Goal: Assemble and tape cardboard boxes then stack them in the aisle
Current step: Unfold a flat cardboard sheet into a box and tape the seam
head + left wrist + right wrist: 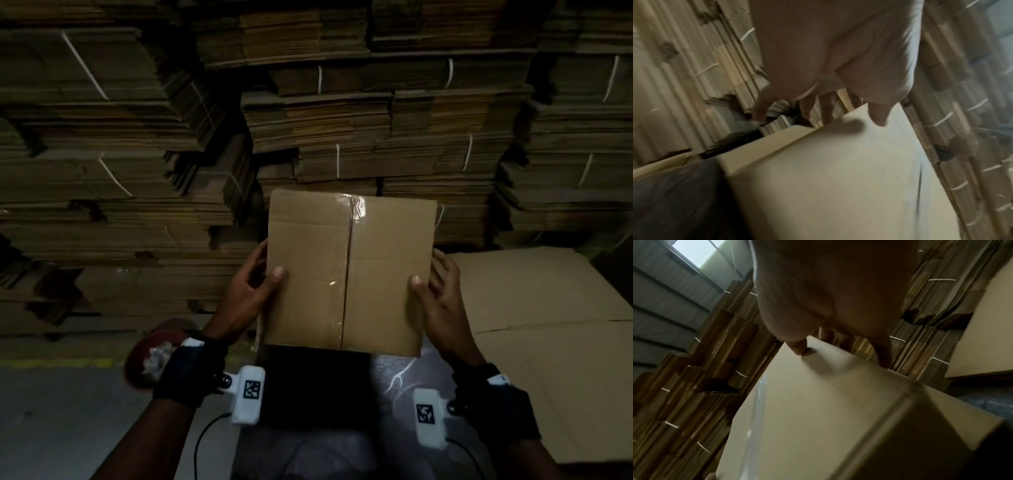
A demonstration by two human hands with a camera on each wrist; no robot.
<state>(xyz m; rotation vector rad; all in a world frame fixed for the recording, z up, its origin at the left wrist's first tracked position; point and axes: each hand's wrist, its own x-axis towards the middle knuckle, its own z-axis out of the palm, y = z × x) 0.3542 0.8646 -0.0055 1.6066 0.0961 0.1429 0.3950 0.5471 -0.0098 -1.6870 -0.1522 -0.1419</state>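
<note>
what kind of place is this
Likely a packaging warehouse or box storeroom: strapped bundles of flattened cardboard are stacked high behind, a metal roof with a skylight is overhead, and both hands hold a taped box.

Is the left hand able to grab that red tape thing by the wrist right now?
Probably not yet. The left hand is busy gripping the taped box, as is the right hand. The red tape dispenser lies close behind the left wrist, nothing covering it, so letting go first should free the way.
</note>
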